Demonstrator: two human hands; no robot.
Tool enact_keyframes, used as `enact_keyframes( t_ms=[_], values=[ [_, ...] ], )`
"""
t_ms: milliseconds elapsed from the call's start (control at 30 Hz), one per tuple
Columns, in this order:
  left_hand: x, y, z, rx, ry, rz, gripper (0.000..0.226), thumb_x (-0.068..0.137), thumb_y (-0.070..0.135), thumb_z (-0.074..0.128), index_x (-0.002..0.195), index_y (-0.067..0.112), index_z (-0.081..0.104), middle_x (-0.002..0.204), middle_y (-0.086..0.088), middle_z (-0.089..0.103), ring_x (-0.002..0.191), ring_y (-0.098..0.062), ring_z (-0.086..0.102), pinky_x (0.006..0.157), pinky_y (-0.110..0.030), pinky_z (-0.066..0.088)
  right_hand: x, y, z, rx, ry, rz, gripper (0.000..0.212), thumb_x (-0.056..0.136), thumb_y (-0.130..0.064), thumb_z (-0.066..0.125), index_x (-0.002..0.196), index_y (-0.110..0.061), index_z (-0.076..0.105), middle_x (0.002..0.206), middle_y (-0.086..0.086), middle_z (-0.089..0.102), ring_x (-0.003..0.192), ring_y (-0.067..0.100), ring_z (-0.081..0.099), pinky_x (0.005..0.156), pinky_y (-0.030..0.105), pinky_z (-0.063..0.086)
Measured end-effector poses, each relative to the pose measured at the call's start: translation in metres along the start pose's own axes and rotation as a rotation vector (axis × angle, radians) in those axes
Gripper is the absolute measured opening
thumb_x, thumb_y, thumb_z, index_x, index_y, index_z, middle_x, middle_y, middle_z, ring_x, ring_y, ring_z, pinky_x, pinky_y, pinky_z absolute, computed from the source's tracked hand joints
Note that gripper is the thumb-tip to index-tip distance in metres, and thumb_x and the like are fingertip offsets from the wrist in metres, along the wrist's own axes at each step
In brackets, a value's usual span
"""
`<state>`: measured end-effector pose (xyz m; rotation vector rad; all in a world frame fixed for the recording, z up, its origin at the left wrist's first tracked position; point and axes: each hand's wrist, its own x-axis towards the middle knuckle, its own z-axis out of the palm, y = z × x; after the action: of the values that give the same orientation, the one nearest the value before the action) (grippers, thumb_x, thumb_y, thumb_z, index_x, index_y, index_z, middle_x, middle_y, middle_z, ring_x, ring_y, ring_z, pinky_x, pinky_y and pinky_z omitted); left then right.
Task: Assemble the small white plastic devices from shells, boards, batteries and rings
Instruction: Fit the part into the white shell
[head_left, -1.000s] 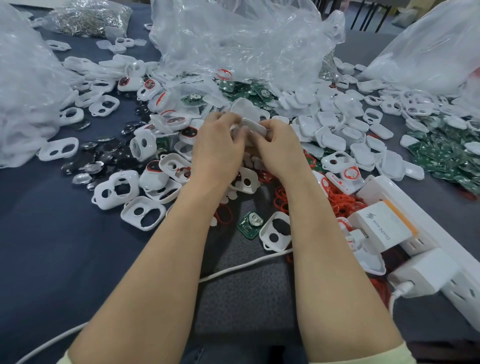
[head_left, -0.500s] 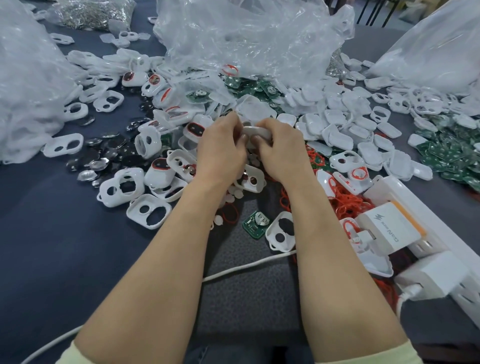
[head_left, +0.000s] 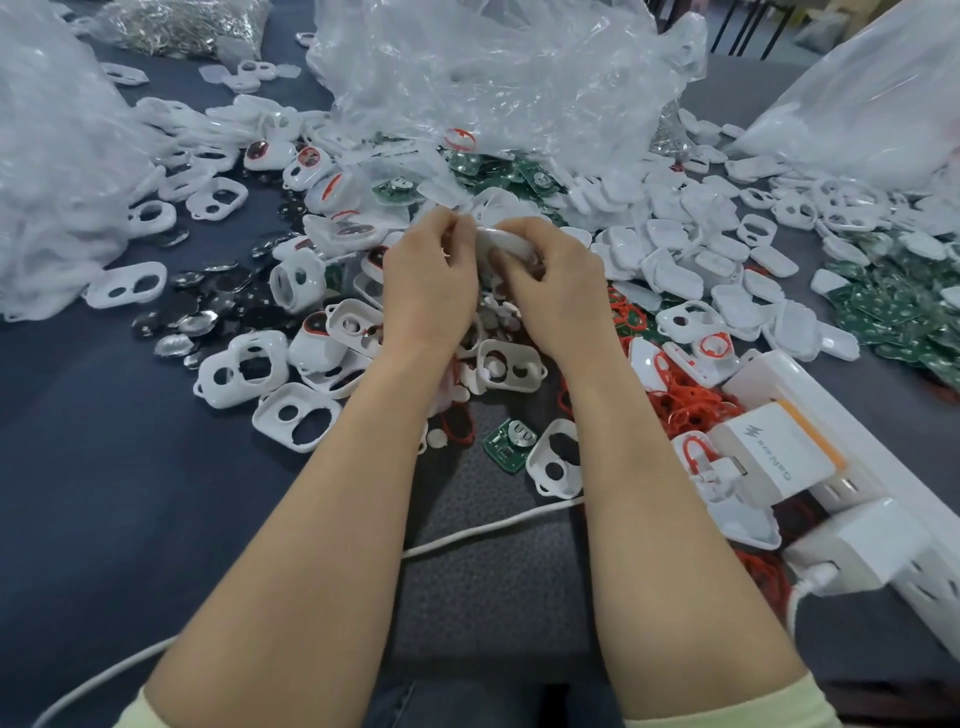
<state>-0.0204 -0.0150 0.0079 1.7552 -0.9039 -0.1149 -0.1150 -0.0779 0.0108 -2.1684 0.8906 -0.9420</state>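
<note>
Far-left bag: a crumpled clear plastic bag (head_left: 47, 171) slumps on the dark blue table cloth (head_left: 104, 493), at its left edge.
Front shells: white plastic shells with two openings (head_left: 126, 283) lie scattered beside that bag, with several more nearer the forearms.
Discs: round silvery discs (head_left: 197, 322) are strewn among those shells; I cannot tell whether they are batteries.
Cable: a thin white cable (head_left: 488, 527) runs across the cloth under both forearms.
Left hand: the left hand (head_left: 431, 280) is raised over the heap with its back towards me, fingers curled in, fingertips pinching the left end of the held piece.
Held piece: a small white plastic device shell (head_left: 506, 241) sits between the two hands, above the pile and in front of the big crumpled clear bag (head_left: 509, 78) in the middle. Fingers hide whatever is inside it.
Right hand: the right hand (head_left: 561, 291) grips the same shell from the right, fingers curled round it.
Single board: one green circuit board with a round metal cell (head_left: 511, 441) lies flat between the forearms, just beside a two-hole shell.
Rings: thin red rings (head_left: 685, 400) heap up to the right of the right wrist.
Closed shells: solid white shell halves (head_left: 675, 249) pile up behind the rings.
Power strip: a long white power strip (head_left: 883, 478) carries a white charger with an orange edge (head_left: 779, 449).
Board heap: more green boards (head_left: 893, 312) lie at the far right.
</note>
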Motion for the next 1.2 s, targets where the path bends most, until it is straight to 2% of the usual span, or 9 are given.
enact_keyframes(
  t_ms=[100,167,300,367,433,533,633,867,1200],
  values=[
    [0.003,0.0,-0.003,-0.251,-0.017,-0.157,0.027,0.097,0.036,0.054,0.084,0.014,0.062,0.087,-0.006,0.07,0.084,-0.024,0.069,0.084,-0.042,0.055,-0.001,-0.006,-0.001,0.091,-0.016,0.021,0.025,0.089,-0.011,0.062,0.113,-0.016,0.069,0.098,-0.002,0.07,0.087,0.013,0.065,0.084,0.028,0.053],
    [0.004,-0.001,-0.004,-0.422,-0.029,-0.253,0.014,0.094,0.027,0.062,0.084,0.018,0.059,0.093,-0.013,0.07,0.088,-0.027,0.071,0.088,-0.047,0.055,0.0,-0.009,-0.002,0.149,-0.039,0.05,0.027,0.089,-0.012,0.062,0.115,-0.016,0.068,0.107,-0.002,0.07,0.095,0.012,0.066,0.089,0.031,0.053],
    [0.007,-0.004,-0.003,-0.513,-0.026,-0.306,0.015,0.089,0.014,0.068,0.1,0.015,0.058,0.104,-0.012,0.069,0.096,-0.025,0.069,0.092,-0.04,0.055,0.002,-0.008,-0.004,0.269,-0.066,0.137,0.033,0.093,-0.02,0.06,0.126,-0.015,0.061,0.125,-0.003,0.063,0.11,0.004,0.057,0.099,0.025,0.047],
    [0.006,-0.003,-0.002,-0.503,-0.053,-0.289,0.017,0.089,0.014,0.067,0.103,0.017,0.058,0.104,-0.009,0.07,0.098,-0.022,0.069,0.09,-0.035,0.056,0.003,-0.004,-0.003,0.315,-0.081,0.218,0.039,0.095,-0.017,0.059,0.133,-0.009,0.053,0.133,0.006,0.058,0.119,0.012,0.055,0.104,0.033,0.045],
    [0.004,-0.002,0.0,-0.494,-0.07,-0.258,0.017,0.091,0.011,0.065,0.105,0.017,0.058,0.105,-0.007,0.069,0.101,-0.021,0.067,0.089,-0.032,0.056,0.005,-0.002,-0.002,0.38,-0.091,0.28,0.035,0.094,-0.012,0.059,0.129,-0.003,0.056,0.124,0.014,0.063,0.113,0.024,0.061,0.098,0.041,0.05],
    [0.002,0.0,0.001,-0.469,-0.059,-0.205,0.015,0.092,0.008,0.061,0.106,0.015,0.059,0.106,-0.004,0.067,0.102,-0.017,0.065,0.093,-0.034,0.054,0.004,-0.001,-0.004,0.602,-0.106,0.336,0.021,0.093,-0.003,0.058,0.113,0.002,0.062,0.102,0.015,0.068,0.092,0.021,0.068,0.082,0.033,0.058],
    [0.001,0.002,0.002,-0.443,-0.048,-0.174,0.015,0.093,0.01,0.06,0.107,0.014,0.059,0.105,-0.003,0.066,0.098,-0.014,0.064,0.092,-0.031,0.054,0.005,0.0,-0.006,0.715,-0.105,0.347,0.016,0.093,0.003,0.055,0.108,-0.002,0.058,0.094,0.009,0.067,0.086,0.018,0.068,0.08,0.031,0.059],
    [-0.002,0.004,0.002,-0.377,-0.098,-0.119,0.008,0.093,0.018,0.063,0.101,0.017,0.061,0.097,0.0,0.067,0.092,-0.014,0.064,0.087,-0.033,0.055,0.004,-0.002,-0.004,0.689,-0.028,0.291,0.017,0.095,0.0,0.053,0.111,-0.002,0.056,0.1,0.012,0.068,0.09,0.02,0.068,0.082,0.036,0.059],
    [-0.001,0.001,0.002,-0.234,-0.032,-0.017,0.012,0.092,0.023,0.063,0.096,0.021,0.052,0.086,0.01,0.059,0.081,-0.009,0.058,0.075,-0.021,0.048,0.002,-0.003,-0.001,0.535,-0.155,0.236,0.024,0.1,-0.003,0.045,0.12,0.001,0.056,0.108,0.018,0.068,0.096,0.026,0.068,0.086,0.036,0.057]
  ],
)
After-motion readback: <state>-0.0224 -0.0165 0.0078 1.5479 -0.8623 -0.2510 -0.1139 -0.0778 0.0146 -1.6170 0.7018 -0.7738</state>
